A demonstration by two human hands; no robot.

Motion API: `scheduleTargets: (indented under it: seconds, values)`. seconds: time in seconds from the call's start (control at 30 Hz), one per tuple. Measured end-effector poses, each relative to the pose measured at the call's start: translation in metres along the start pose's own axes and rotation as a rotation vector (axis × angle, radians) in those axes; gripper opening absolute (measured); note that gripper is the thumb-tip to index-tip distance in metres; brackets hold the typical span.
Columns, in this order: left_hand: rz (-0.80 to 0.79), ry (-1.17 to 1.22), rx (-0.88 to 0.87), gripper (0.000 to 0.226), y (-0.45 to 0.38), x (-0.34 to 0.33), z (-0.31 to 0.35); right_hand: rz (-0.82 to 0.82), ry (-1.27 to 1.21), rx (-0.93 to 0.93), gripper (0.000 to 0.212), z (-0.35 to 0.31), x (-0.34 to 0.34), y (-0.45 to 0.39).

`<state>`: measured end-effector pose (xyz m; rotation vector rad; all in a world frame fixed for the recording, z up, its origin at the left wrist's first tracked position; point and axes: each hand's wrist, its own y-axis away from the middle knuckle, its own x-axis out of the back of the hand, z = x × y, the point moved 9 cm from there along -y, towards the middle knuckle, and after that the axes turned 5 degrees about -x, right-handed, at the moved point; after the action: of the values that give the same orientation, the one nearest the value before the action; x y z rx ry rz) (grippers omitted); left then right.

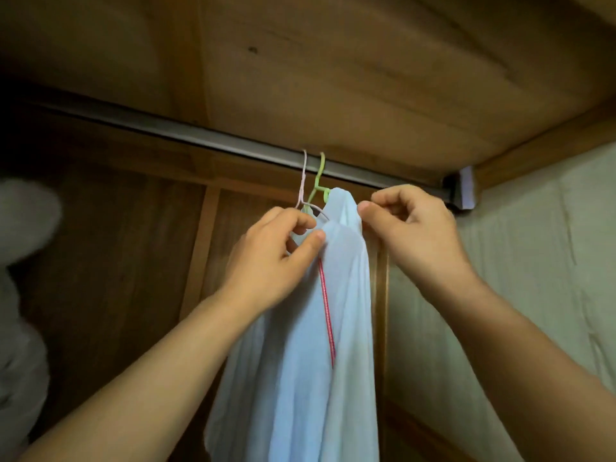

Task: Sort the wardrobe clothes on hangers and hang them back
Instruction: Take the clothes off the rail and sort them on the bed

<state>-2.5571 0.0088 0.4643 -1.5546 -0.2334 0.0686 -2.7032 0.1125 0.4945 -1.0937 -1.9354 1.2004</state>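
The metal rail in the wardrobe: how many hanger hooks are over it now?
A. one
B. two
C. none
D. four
B: two hooks sit side by side over the rail, one of a pale pink hanger and one of a green hanger.

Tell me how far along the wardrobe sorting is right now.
Done: a green hanger and a pale pink hanger are hooked on the rail, carrying light blue clothes. In hand: the left hand and right hand pinch the fabric at the hangers' shoulders, apparently straightening it. Left: cannot tell; no other clothes are clearly visible.
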Motion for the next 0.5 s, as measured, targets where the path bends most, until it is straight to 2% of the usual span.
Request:
scheduleTargets:
  seconds: [0.17, 0.23, 0.33, 0.43, 0.5]
  values:
    - [0.025, 0.02, -0.021, 0.039, -0.037, -0.009, -0.034, -0.052, 0.115, 0.034, 0.019, -0.014, -0.033, -0.048]
    - [0.051, 0.043, -0.022, 0.033, -0.049, -0.013, -0.044, -0.088, 0.167, 0.013, 0.021, -0.011, -0.047, -0.059]
    - [0.089, 0.096, -0.033, 0.025, -0.06, -0.022, -0.059, -0.129, 0.193, -0.068, 0.024, 0.003, -0.063, -0.069]
    - [0.084, 0.13, -0.041, 0.013, -0.067, -0.034, -0.071, -0.2, 0.112, -0.208, 0.03, 0.021, -0.078, -0.073]
    - [0.074, 0.152, -0.05, 0.015, -0.07, -0.041, -0.077, -0.255, 0.012, -0.298, 0.035, 0.03, -0.088, -0.074]
